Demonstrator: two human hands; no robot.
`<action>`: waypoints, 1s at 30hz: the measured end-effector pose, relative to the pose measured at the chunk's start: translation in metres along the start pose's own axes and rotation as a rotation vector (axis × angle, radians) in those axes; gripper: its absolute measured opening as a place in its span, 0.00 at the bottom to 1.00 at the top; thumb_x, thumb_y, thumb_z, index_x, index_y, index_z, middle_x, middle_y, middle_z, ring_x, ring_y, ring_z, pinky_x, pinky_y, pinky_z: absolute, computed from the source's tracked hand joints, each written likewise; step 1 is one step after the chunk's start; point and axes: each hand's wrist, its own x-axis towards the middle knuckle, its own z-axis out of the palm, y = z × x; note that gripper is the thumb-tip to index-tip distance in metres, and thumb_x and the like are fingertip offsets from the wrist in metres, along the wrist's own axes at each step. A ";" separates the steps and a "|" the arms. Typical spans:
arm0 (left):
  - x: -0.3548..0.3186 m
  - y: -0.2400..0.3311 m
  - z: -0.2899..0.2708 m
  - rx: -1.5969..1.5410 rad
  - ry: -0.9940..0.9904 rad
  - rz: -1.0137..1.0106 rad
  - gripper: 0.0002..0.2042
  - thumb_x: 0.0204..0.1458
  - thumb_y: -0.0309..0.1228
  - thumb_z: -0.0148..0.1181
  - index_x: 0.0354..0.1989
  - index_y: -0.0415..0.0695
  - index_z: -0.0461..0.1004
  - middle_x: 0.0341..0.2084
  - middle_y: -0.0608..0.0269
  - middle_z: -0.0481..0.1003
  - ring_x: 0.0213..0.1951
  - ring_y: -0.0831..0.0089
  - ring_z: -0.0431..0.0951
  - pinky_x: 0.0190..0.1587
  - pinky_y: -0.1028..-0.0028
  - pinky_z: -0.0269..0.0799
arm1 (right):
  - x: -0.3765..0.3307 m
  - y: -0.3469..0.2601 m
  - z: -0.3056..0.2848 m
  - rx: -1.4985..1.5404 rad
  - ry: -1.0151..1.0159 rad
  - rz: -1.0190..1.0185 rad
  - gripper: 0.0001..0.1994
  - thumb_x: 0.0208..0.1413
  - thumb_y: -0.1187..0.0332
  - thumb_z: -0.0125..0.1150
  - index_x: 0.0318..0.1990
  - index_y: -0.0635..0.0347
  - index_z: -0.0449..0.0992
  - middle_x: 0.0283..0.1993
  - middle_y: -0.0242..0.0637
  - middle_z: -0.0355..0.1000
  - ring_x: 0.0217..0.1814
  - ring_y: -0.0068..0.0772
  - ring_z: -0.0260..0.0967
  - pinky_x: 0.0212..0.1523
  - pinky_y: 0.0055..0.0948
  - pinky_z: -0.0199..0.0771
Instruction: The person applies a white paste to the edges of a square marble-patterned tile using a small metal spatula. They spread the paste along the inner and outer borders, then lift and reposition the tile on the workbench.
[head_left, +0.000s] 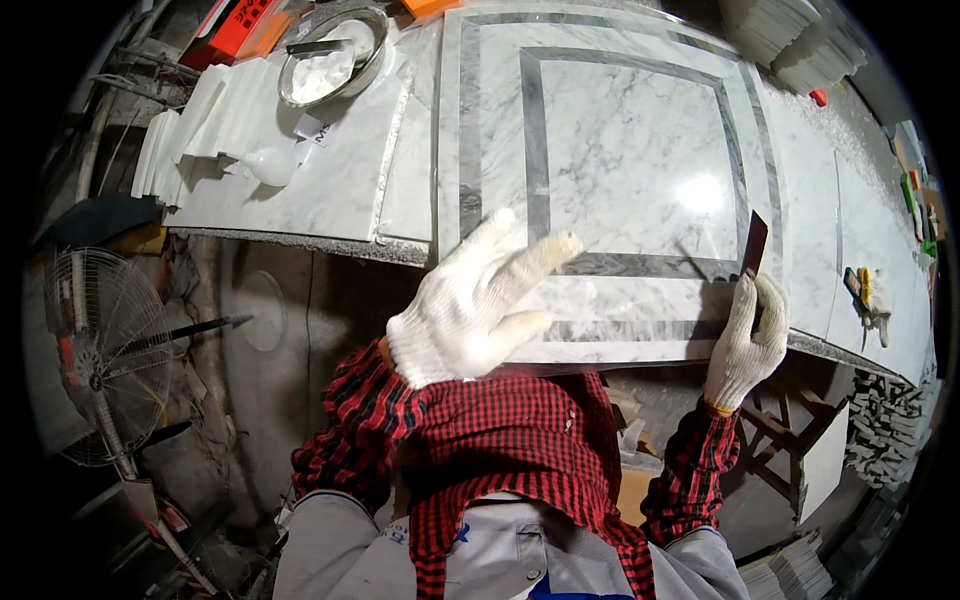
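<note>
The gloved left hand (470, 305) hovers, fingers spread, over the near edge of a marble slab (620, 150). At three o'clock, the right hand (748, 335) clamps a dark blade (754, 243) upright on it. Farther, at eleven o'clock, sits a metal bowl (335, 55).

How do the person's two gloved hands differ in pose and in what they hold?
The left hand is open, fingers spread, and holds nothing; the right hand is closed around a thin dark scraper blade. The left hand lies flat near the marble slab; the right hand stands upright, blade pointing up at the slab's grey border. Both wear white knit gloves and red checked sleeves.
</note>
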 end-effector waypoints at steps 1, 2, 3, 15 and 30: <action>-0.002 0.004 -0.001 -0.033 -0.003 -0.011 0.34 0.46 0.26 0.67 0.65 0.43 0.64 0.50 0.50 0.76 0.54 0.48 0.74 0.63 0.60 0.64 | 0.000 -0.001 0.000 -0.009 -0.005 -0.007 0.05 0.56 0.75 0.64 0.38 0.68 0.79 0.38 0.42 0.77 0.37 0.32 0.73 0.41 0.27 0.72; 0.000 0.008 -0.004 -0.106 -0.018 -0.034 0.34 0.46 0.24 0.67 0.65 0.43 0.64 0.50 0.51 0.77 0.54 0.46 0.73 0.62 0.62 0.66 | 0.001 -0.001 0.000 -0.011 -0.003 0.001 0.05 0.56 0.75 0.64 0.38 0.68 0.79 0.38 0.42 0.77 0.37 0.32 0.73 0.40 0.27 0.72; -0.001 0.005 -0.002 -0.167 -0.022 -0.033 0.34 0.47 0.24 0.65 0.66 0.42 0.62 0.52 0.52 0.76 0.55 0.49 0.74 0.64 0.59 0.61 | 0.001 -0.002 0.000 -0.014 -0.003 0.009 0.05 0.55 0.75 0.64 0.38 0.68 0.79 0.38 0.42 0.77 0.37 0.32 0.73 0.40 0.27 0.72; 0.005 -0.002 -0.013 -0.032 -0.119 0.089 0.27 0.48 0.21 0.61 0.61 0.34 0.67 0.50 0.54 0.77 0.52 0.45 0.75 0.62 0.58 0.65 | 0.001 -0.002 0.003 -0.010 -0.017 0.005 0.05 0.56 0.76 0.63 0.37 0.68 0.79 0.37 0.42 0.76 0.37 0.32 0.73 0.41 0.27 0.72; -0.066 -0.063 -0.017 -0.180 0.638 -0.214 0.18 0.50 0.23 0.55 0.51 0.34 0.74 0.37 0.49 0.81 0.42 0.57 0.82 0.62 0.57 0.65 | -0.001 -0.001 0.005 -0.157 -0.023 0.049 0.05 0.59 0.75 0.61 0.40 0.69 0.78 0.40 0.39 0.76 0.40 0.28 0.72 0.46 0.25 0.71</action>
